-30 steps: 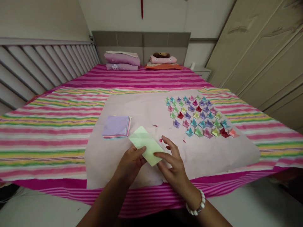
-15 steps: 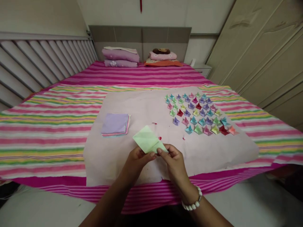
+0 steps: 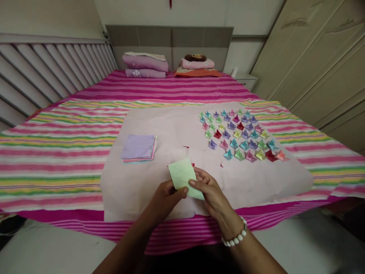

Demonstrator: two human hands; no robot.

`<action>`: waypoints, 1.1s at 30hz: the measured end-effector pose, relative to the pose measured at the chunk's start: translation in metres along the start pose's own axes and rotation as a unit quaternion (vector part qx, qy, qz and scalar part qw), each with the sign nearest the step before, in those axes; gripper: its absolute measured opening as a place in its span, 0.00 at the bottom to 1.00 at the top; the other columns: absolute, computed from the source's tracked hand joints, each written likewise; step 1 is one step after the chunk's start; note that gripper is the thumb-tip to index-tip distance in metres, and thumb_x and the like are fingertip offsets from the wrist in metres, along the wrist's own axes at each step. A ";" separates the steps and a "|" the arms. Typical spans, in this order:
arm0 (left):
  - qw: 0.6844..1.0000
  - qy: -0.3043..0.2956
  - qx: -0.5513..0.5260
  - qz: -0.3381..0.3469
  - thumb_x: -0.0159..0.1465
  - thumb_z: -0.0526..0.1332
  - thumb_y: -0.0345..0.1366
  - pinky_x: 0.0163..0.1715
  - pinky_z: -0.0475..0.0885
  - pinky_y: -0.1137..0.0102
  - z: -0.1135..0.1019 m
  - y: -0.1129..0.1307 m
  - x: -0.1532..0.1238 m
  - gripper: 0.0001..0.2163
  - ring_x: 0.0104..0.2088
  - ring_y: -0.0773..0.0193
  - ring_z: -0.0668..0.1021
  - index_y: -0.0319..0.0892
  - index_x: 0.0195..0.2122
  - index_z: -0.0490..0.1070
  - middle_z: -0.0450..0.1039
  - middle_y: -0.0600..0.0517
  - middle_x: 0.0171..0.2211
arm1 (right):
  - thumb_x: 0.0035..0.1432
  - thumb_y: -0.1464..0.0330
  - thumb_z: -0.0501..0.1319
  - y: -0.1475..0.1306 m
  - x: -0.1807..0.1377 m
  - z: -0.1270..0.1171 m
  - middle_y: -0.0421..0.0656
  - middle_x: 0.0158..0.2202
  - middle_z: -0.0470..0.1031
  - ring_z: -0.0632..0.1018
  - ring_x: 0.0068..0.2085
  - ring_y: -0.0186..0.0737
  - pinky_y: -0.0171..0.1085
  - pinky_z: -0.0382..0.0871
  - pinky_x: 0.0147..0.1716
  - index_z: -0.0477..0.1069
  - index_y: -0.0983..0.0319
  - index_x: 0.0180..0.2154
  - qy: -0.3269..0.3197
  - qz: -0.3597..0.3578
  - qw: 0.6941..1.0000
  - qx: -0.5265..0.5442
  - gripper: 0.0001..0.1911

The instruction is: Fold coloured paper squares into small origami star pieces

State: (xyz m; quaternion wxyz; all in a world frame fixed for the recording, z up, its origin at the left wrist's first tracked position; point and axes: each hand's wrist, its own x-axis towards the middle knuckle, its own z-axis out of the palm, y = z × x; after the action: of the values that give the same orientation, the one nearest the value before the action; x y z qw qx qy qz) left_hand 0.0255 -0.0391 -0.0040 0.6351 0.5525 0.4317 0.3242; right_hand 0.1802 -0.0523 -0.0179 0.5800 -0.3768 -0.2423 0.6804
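A light green origami paper (image 3: pixel 182 175) is held up between both hands above the pale sheet (image 3: pixel 159 125). My left hand (image 3: pixel 169 197) grips its lower left edge, thumb on the front face. On the right side, my right hand (image 3: pixel 209 190) pinches the same paper with the thumb in front and fingers behind; a white bead bracelet (image 3: pixel 236 239) circles that wrist. The fingers behind the paper are partly hidden. Left of the hands lies a stack of coloured square papers (image 3: pixel 138 147), lilac on top. To the right stand rows of small folded paper pieces (image 3: pixel 238 134) in many colours.
The sheet lies on a bed with a striped cover (image 3: pixel 57 160). Small red scraps (image 3: pixel 221 165) dot the sheet. Folded purple bedding (image 3: pixel 145 65) and a pink pile (image 3: pixel 197 64) sit by the headboard (image 3: pixel 199 38). A slatted rail (image 3: pixel 62 68) runs along the left.
The green paper has turned from a diamond-like pose with a visible crease to a plainer, upright four-sided face. Both hands shifted their grip slightly, and the view tilted a little.
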 end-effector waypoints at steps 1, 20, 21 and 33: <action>1.000 -0.009 0.008 0.000 0.56 0.63 0.38 0.32 0.67 0.69 -0.001 -0.001 0.000 0.08 0.29 0.65 0.72 0.38 0.30 0.74 0.73 0.53 0.26 | 0.39 0.72 0.73 0.000 0.000 0.000 0.40 0.33 0.80 0.79 0.30 0.37 0.34 0.72 0.31 0.74 0.59 0.44 -0.015 0.011 1.000 0.012 0.26; 0.960 0.081 0.168 0.209 0.61 0.59 0.30 0.36 0.70 0.70 0.000 -0.011 -0.006 0.17 0.33 0.67 0.72 0.46 0.52 0.68 0.71 0.51 0.40 | 0.48 0.68 0.70 0.008 -0.005 0.001 0.40 0.31 0.81 0.78 0.30 0.38 0.37 0.71 0.36 0.78 0.59 0.36 -0.020 -0.033 0.999 0.000 0.10; 0.964 0.083 0.158 0.196 0.61 0.59 0.31 0.37 0.70 0.70 0.000 -0.012 -0.006 0.18 0.33 0.67 0.72 0.46 0.53 0.68 0.72 0.51 0.40 | 0.49 0.68 0.69 0.008 -0.005 0.001 0.40 0.31 0.81 0.78 0.30 0.38 0.37 0.71 0.36 0.78 0.59 0.37 -0.022 -0.037 0.999 -0.003 0.10; 0.983 0.119 0.092 0.109 0.56 0.66 0.34 0.35 0.70 0.70 -0.002 -0.012 -0.006 0.16 0.31 0.66 0.73 0.45 0.46 0.74 0.73 0.54 0.32 | 0.49 0.63 0.69 0.001 -0.001 -0.004 0.40 0.29 0.79 0.76 0.30 0.39 0.38 0.70 0.35 0.78 0.59 0.34 0.003 -0.106 0.988 -0.108 0.09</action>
State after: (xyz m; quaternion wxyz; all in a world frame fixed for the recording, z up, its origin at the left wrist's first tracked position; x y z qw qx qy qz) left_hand 0.0207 -0.0454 -0.0149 0.4863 0.6102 0.4692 0.4136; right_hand 0.1824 -0.0538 -0.0211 0.6052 -0.4116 -0.3516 0.5838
